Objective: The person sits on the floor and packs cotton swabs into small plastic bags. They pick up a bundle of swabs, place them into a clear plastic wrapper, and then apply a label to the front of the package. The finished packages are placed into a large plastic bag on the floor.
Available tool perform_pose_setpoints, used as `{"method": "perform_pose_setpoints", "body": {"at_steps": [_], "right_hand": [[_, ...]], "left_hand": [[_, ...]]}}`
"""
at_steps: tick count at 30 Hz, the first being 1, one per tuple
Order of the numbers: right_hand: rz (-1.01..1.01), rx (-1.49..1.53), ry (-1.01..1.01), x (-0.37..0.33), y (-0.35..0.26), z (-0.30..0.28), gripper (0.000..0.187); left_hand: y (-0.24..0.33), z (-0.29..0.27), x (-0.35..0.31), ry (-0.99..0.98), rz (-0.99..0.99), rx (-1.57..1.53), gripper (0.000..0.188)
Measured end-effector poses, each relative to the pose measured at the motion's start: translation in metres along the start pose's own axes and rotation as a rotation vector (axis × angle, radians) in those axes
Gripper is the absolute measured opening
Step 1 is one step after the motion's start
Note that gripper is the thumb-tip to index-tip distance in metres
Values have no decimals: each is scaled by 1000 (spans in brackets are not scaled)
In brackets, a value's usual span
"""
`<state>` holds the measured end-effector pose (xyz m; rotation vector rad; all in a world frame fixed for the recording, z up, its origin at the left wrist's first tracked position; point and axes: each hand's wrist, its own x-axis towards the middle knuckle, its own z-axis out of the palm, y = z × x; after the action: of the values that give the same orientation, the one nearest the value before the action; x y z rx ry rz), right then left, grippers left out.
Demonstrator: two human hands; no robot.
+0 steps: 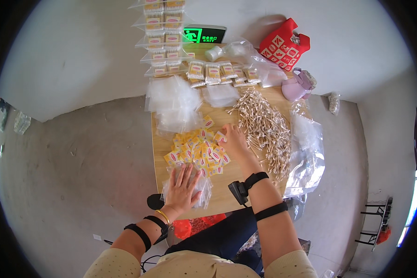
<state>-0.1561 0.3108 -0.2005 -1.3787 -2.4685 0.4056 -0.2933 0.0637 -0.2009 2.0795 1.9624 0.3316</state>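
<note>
My left hand [182, 189] lies flat, fingers spread, on a stack of small clear plastic bags [204, 191] near the table's front edge. Just beyond it is a loose heap of small yellow-and-white printed cards [194, 147]. At the heap's right side my right hand [236, 140] is closed, with its thumb and fingertips on one printed card [220, 137]. To the right of that hand spreads a large pile of cotton swabs [264, 123], some lying close to the forearm.
More clear bags [173, 99] lie at the table's back left. Packed swab bundles [213, 73] sit behind, with a tall stack of filled packs [164, 41] at far left. A lit green sign [204, 34], a red bag [285, 46], a lilac jug [297, 85] and a large clear bag [306, 157] line the edges.
</note>
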Motion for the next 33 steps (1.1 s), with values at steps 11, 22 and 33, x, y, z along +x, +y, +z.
{"method": "perform_pose_setpoints", "body": {"at_steps": [11, 22, 33], "right_hand": [[379, 302, -266, 5, 15, -8, 35], [292, 348, -44, -31, -9, -35, 24], [-318, -155, 209, -87, -35, -11, 24]], "left_hand": [[1, -1, 0, 13, -5, 10, 71], [3, 0, -2, 28, 1, 41, 70], [4, -2, -2, 37, 7, 32, 68]]}}
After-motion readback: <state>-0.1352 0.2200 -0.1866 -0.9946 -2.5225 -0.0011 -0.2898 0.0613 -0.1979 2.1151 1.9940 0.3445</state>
